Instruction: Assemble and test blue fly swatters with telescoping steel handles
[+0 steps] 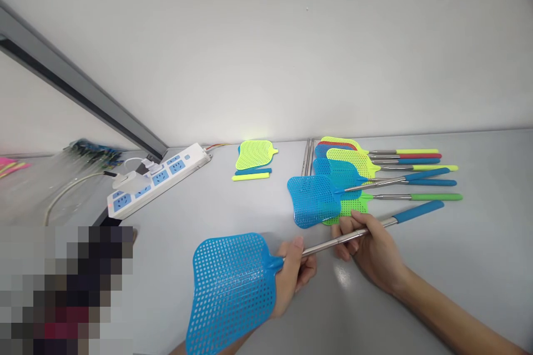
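Note:
A blue fly swatter (233, 288) with a metal telescopic rod and a blue grip is held in both hands above the table. My left hand (291, 272) is closed around the rod just behind the perforated head. Farther along, my right hand (370, 249) has its fingers wrapped round the rod, close to the blue grip. Beyond my hands lies a pile of fly swatters (316, 199) in blue, yellow, green and red, their grips pointing right.
Left of the pile lie bare metal rods (308, 156). A yellow swatter head (255, 154) rests near a blue and a yellow grip tube (251, 176). The white power strip (160, 177) has plugs in it. Clear plastic bags (79, 177) lie at the left, beyond a metal frame post (83, 83).

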`<state>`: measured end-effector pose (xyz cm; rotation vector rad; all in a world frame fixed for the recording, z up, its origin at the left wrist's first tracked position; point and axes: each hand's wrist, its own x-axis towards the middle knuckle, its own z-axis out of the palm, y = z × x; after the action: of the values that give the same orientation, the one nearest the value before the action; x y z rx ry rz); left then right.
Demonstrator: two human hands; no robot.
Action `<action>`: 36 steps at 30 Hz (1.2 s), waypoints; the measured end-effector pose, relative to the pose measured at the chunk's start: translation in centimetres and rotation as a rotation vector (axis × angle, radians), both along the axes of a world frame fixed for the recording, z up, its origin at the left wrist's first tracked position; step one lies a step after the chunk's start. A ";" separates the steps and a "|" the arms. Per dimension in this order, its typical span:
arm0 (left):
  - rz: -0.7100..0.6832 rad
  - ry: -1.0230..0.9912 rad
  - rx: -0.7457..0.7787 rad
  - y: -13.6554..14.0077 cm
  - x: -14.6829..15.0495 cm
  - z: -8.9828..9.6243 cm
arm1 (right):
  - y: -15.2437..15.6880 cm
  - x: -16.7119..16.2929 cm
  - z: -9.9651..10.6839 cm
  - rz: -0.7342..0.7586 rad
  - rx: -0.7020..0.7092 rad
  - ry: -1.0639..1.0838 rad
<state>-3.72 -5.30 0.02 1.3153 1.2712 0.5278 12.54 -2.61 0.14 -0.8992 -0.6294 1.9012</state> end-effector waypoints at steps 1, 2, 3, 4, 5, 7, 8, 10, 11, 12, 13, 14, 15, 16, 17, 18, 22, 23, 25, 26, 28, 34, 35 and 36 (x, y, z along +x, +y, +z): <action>-0.002 -0.002 -0.005 0.0 0.0 0.0 | 0.0 0.0 0.0 -0.002 0.002 -0.002; -0.005 -0.002 -0.011 0.0 0.0 0.0 | 0.0 0.0 0.1 -0.002 0.005 -0.004; -0.006 -0.002 -0.013 0.0 0.1 -0.1 | 0.0 0.0 0.1 -0.003 0.007 -0.006; -0.006 -0.002 -0.011 0.0 0.1 -0.2 | 0.0 0.0 0.2 -0.005 0.008 -0.006; -0.005 -0.001 -0.006 -0.1 0.1 -0.4 | 0.0 0.0 0.2 -0.006 0.007 -0.006; -0.001 0.006 0.000 -0.1 0.1 -0.6 | 0.0 0.0 0.3 -0.006 0.002 -0.005; 0.005 0.015 0.000 -0.2 0.1 -0.7 | 0.0 0.0 0.3 -0.007 -0.002 -0.006; 0.018 0.034 -0.005 -0.2 0.2 -0.8 | 0.1 0.0 0.3 -0.010 -0.009 -0.013; 0.025 0.038 -0.009 -0.3 0.2 -0.7 | 0.1 0.0 0.3 -0.012 -0.012 -0.017; 0.034 0.040 -0.010 -0.3 0.3 -0.7 | 0.1 0.0 0.3 -0.014 -0.013 -0.018; 0.042 0.040 -0.008 -0.3 0.3 -0.5 | 0.2 0.0 0.3 -0.015 -0.012 -0.016; 0.045 0.038 -0.005 -0.3 0.4 -0.4 | 0.2 0.0 0.2 -0.014 -0.009 -0.012; 0.048 0.037 -0.001 -0.3 0.5 -0.3 | 0.2 0.0 0.2 -0.013 -0.005 -0.006; 0.050 0.036 0.000 -0.3 0.5 -0.3 | 0.2 0.1 0.2 -0.011 -0.001 -0.001; 0.051 0.036 0.000 -0.3 0.6 -0.2 | 0.2 0.1 0.1 -0.011 0.004 0.005; 0.055 0.036 -0.001 -0.3 0.7 -0.2 | 0.2 0.1 0.1 -0.013 0.007 0.010; 0.104 0.051 -0.016 -0.3 0.9 -0.4 | 0.2 0.1 0.0 -0.025 0.020 0.016; 0.103 0.056 -0.017 -0.3 0.9 -0.4 | 0.2 0.1 0.0 -0.027 0.021 0.014; 0.066 0.057 -0.002 -0.3 0.8 -0.6 | 0.2 0.1 0.0 -0.032 0.021 0.010; 0.057 0.061 0.010 -0.4 0.8 -0.6 | 0.2 0.0 0.0 -0.036 0.019 0.010; 0.059 0.067 0.026 -0.4 0.9 -0.8 | 0.2 0.0 -0.1 -0.046 0.018 0.015; 0.076 0.085 0.026 -0.4 1.2 -0.5 | 0.2 0.2 -0.3 -0.070 0.019 0.042; 0.052 0.084 0.038 -0.4 1.2 -0.4 | 0.2 0.2 -0.4 -0.074 0.017 0.040; 0.026 0.082 0.044 -0.4 1.2 -0.3 | 0.2 0.2 -0.3 -0.078 0.014 0.039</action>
<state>-2.52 -5.71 -0.28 1.3709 1.3528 0.5273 12.73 -2.44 -0.21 -0.8632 -0.5759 1.8384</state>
